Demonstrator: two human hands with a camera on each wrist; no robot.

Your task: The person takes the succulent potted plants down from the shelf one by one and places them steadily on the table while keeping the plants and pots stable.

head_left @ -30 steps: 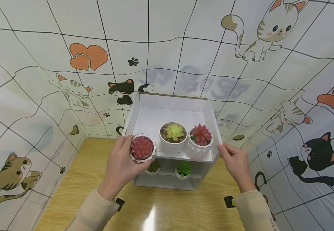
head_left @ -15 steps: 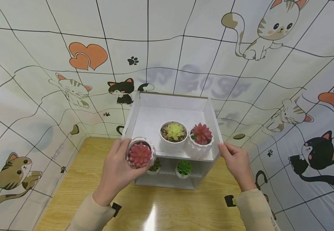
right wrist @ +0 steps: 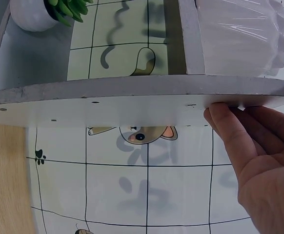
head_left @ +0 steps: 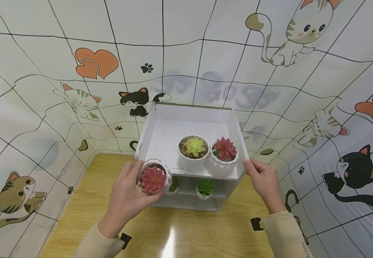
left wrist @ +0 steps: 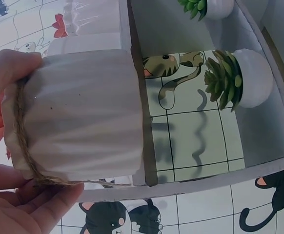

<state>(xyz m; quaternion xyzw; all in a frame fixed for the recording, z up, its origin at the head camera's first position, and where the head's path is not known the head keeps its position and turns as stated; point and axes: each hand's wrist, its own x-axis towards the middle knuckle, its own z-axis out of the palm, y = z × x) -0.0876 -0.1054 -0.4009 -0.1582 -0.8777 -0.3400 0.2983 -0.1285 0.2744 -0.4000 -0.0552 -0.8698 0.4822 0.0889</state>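
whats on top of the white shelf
A yellow-green succulent and a red succulent, each in a white pot. The white shelf is covered beneath them, and in the head view the left hand and its held pot hide the front-left corner.

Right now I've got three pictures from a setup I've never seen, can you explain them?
There's no machine: a person works with two bare hands. The wide picture comes from a camera worn on the head; the others, from one on each wrist. On the wood-grain table stands a white shelf unit. On top are a yellow-green succulent in a round white pot and a red succulent in a scalloped white pot; below sit two small green succulents in white pots. The left hand grips another scalloped white pot with a red succulent, while the right hand holds the unit's side edge.
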